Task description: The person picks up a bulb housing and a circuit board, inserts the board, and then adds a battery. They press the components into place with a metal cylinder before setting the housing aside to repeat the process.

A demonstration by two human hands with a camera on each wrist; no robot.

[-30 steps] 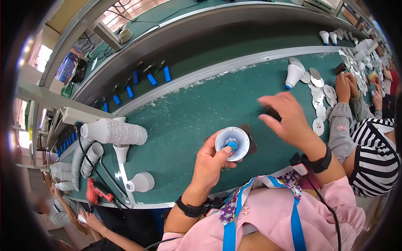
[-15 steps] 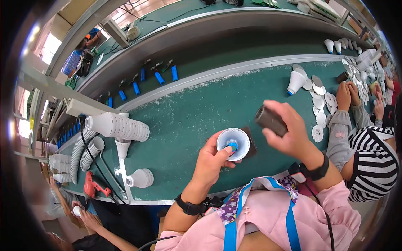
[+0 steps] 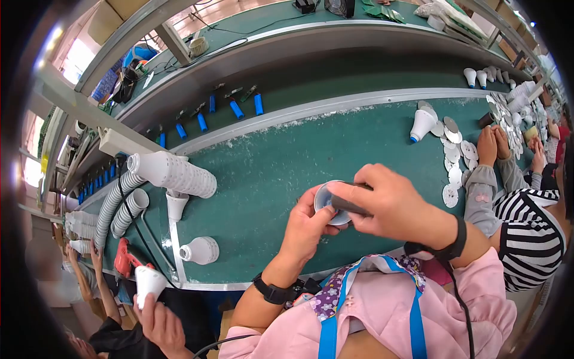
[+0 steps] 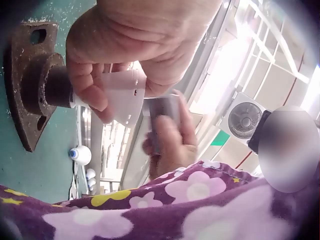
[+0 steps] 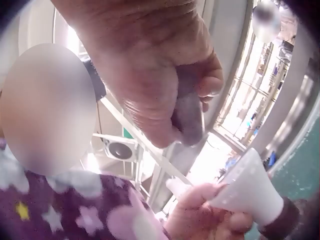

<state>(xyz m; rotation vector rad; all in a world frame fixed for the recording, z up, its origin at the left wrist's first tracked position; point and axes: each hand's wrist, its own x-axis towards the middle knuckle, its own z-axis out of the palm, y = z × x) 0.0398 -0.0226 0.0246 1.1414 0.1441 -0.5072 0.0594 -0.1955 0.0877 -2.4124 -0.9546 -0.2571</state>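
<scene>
Left hand (image 3: 304, 230) grips white cone (image 4: 122, 95), already on metal stand (image 4: 34, 85) | right hand (image 3: 397, 206) holds dark cylinder (image 4: 162, 106) over its mouth — seemingly unfinished | left: stacked cones (image 3: 173, 176), apparently unworked

The white cup (image 4: 122, 95) is a smooth, flared cone with small slots near its wide rim. It stands mouth up over the green table, its narrow end at the short tube of a brown metal stand (image 4: 46, 82) (rough, with slots in its flat base). A dark grey cylinder (image 3: 351, 205), plain and blunt-ended, slants over part of the cup's mouth; whether it touches the rim is unclear.
</scene>
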